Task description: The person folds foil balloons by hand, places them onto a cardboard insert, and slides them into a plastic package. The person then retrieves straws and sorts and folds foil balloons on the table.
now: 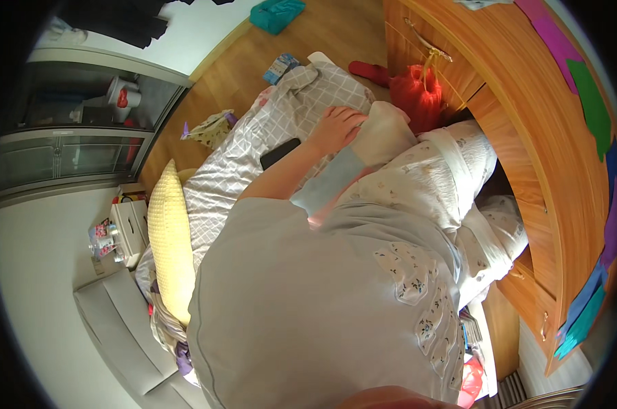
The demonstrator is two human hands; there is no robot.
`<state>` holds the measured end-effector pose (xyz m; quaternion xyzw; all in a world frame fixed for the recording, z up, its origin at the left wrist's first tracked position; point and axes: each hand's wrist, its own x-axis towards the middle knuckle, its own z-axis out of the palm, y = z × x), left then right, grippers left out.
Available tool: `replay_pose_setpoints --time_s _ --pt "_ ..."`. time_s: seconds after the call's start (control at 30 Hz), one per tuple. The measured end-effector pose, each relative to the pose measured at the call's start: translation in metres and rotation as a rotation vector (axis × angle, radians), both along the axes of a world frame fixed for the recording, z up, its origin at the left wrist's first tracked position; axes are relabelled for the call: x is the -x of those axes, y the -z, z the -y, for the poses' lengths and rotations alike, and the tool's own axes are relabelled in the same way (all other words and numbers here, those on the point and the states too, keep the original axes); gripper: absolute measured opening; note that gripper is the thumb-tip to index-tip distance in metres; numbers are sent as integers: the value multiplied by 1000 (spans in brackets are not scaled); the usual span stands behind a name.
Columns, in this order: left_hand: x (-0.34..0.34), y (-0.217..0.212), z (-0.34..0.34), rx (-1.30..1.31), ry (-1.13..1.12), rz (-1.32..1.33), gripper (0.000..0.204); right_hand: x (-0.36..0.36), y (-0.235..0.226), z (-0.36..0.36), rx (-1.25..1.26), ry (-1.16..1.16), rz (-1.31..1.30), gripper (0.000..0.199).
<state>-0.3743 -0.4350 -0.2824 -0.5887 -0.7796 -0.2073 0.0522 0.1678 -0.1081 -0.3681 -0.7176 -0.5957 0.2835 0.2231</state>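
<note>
Resting left hand (340, 128) on cream cloth (385, 136) beside patterned trousers (421, 184), probably for steadying against the legs, fingers lightly curved, firmness of hold impossible to tell; right hand out of sight; flat black object (280, 155) on checked bedding (219, 183), presumably for easy reach.

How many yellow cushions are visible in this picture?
1: a yellow cushion at the left side of the checked bedding. Others may be hidden.
</note>
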Motion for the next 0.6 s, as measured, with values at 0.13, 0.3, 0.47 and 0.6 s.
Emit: replay_pose_setpoints --time_s 0.13,0.3,0.47,0.6 --pt "-1 -1 -23 -78 73 24 36 0 2 -11 -52 -12 129 39" --pt "-43 -45 -73 -284 344 39 32 -22 -13 -37 -146 67 286 38" --pt "-112 -88 -139 -370 810 224 35 -57 -23 -48 -194 173 433 37" --pt "-170 -106 -192 -437 1200 220 41 -167 -44 -25 -204 413 622 36"
